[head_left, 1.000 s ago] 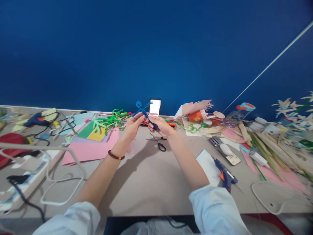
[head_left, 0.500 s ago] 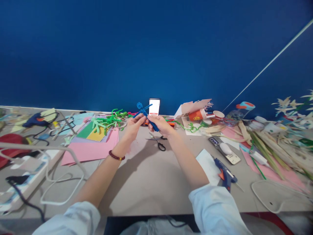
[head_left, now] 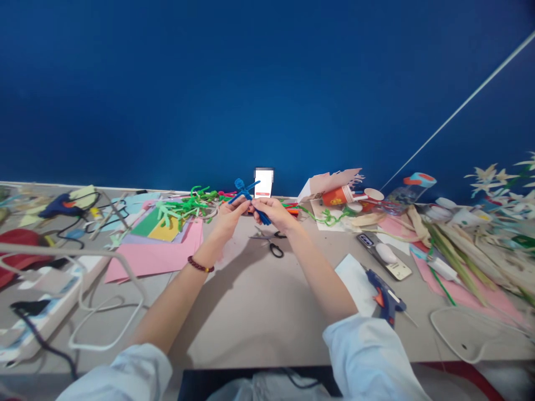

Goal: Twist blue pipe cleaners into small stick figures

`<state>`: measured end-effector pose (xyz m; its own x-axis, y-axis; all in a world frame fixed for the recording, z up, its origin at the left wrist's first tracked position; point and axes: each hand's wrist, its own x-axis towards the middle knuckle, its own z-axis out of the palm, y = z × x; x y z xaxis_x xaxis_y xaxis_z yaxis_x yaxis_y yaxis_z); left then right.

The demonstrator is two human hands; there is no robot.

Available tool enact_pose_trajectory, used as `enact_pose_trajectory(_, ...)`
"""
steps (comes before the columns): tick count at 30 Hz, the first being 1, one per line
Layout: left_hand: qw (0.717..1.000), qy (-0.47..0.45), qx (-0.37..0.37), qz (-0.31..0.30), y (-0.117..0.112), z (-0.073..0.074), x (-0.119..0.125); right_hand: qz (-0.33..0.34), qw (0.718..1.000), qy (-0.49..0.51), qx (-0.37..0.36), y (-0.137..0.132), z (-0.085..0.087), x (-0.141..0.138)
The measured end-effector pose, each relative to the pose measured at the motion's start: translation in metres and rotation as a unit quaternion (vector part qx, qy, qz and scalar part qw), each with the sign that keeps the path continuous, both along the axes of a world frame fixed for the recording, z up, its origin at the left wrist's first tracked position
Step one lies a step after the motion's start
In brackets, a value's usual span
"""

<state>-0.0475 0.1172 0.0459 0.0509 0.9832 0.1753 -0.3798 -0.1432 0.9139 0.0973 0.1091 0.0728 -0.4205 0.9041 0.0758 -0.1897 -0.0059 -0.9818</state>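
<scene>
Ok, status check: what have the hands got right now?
Left hand and right hand both gripping blue pipe-cleaner figure. Black-handled scissors lying on the table just below the hands, not touching them.

Measured from the left hand (head_left: pixel 228 220) and right hand (head_left: pixel 273 214), scissors (head_left: pixel 271 243) lie just below at six o'clock. Beyond them, room for a hand runs across the tabletop (head_left: pixel 251 312) between the forearms. Green pipe cleaners (head_left: pixel 184 207) and pink paper (head_left: pixel 154 256) block nine o'clock, a white card (head_left: pixel 263 184) stands at twelve, and a hot glue gun (head_left: pixel 384 298) lies at four.
</scene>
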Motion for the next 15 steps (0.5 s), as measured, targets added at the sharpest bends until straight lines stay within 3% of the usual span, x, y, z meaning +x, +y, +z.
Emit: enact_pose_trajectory(15,1.0,0.024,0.005,-0.01,0.005,-0.018,0.006,-0.042,0.998,-0.028,-0.037,0.007,-0.021,-0.001)
